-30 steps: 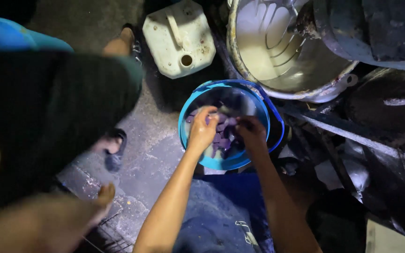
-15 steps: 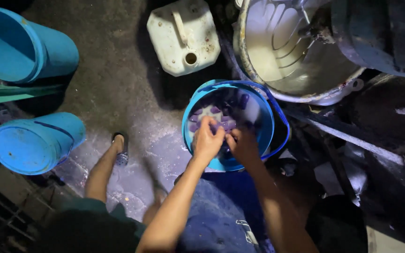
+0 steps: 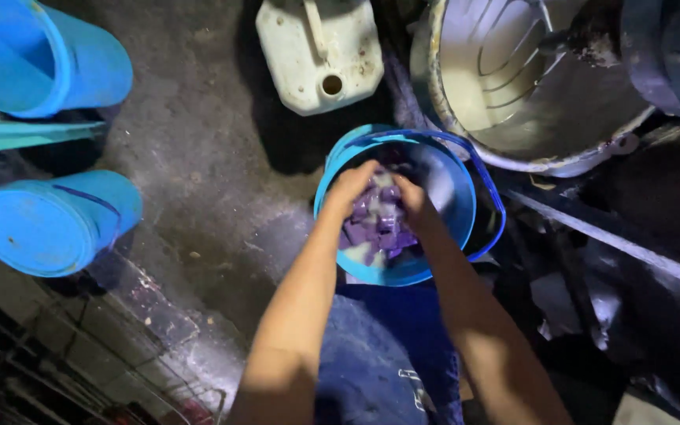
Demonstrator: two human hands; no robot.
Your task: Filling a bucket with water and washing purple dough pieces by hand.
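Left hand: reaching down into the blue bucket, fingers curled over the purple pieces; grip or mere touch impossible to tell.
Right hand: just beside the left, pressed on the same heap; fingertips hidden among the pieces, so open or closed not clear.
Purple pieces: heaped in the bucket's near half, blocky chunks, violet with paler faces; blurred, exact kind hard to make out.
Blue bucket: round, on the concrete floor right in front of the knees, thin blue handle lying over the right rim.
Blue trousers: under the forearms, small pale mark near the bottom edge, too dim to make out.
Pale jerrycan: beyond the bucket, cut off by the top edge, round spout open.
Big metal drum: upper right, pale wet inside, partly cut off.
Blue barrels: on their sides along the left edge, the upper one cut off at the corner.
Lower right: dark clutter, not readable.
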